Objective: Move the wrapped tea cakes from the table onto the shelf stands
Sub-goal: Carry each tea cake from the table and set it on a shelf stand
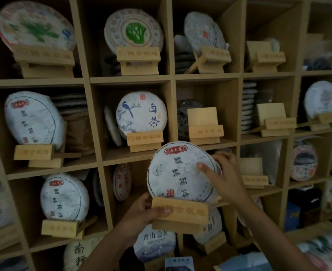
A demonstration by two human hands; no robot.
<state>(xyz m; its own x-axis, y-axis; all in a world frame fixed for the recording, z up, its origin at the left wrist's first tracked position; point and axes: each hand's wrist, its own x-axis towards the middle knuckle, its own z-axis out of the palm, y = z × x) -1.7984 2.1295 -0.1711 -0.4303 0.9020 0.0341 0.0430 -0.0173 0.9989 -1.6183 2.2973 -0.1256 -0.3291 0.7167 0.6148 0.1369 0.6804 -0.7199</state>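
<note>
Tea cake [177, 173] upright in wooden stand [180, 212], left hand [141, 210] fingers clamped on stand, right hand [222, 173] fingers on cake.

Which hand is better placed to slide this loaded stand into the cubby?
Likely the left hand: its grip is on the wooden stand carrying the tea cake. The right hand only steadies the cake's edge.

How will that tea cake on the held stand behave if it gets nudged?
The tea cake is a round disc on edge, so it would probably roll or tip off the stand. Its paper wrap looks smooth, maybe slippery. The right hand steadies it.
</note>
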